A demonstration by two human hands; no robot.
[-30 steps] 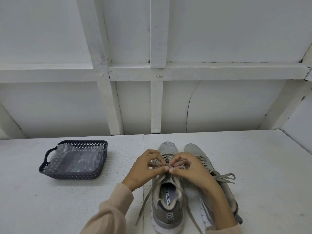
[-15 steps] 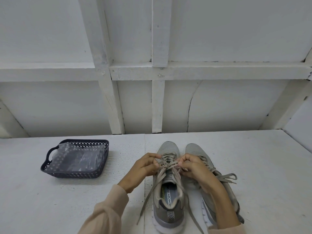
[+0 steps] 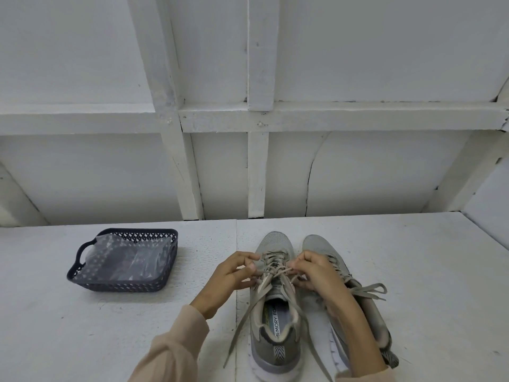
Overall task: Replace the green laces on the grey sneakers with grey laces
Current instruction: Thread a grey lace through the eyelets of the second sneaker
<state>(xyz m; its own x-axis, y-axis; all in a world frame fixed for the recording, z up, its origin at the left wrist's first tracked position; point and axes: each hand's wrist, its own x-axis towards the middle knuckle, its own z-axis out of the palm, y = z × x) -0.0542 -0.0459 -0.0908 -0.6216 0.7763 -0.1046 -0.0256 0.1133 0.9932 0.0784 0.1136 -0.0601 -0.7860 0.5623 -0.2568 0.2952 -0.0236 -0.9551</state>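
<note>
Grey laces (image 3: pixel 275 270) flat, woven: left hand (image 3: pixel 230 277), right hand (image 3: pixel 316 274) pinch loops, seemingly, over mesh sneaker (image 3: pixel 275 241).

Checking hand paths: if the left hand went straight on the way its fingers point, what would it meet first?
The left hand would probably meet the grey laces it pinches, then the right hand; depth unclear.

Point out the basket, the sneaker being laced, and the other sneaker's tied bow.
Basket (image 3: pixel 124 286), head view, on its front wall.
Sneaker being laced (image 3: pixel 275 241), head view, on its toe.
Tied bow (image 3: pixel 369 287), head view, on its loop.
</note>
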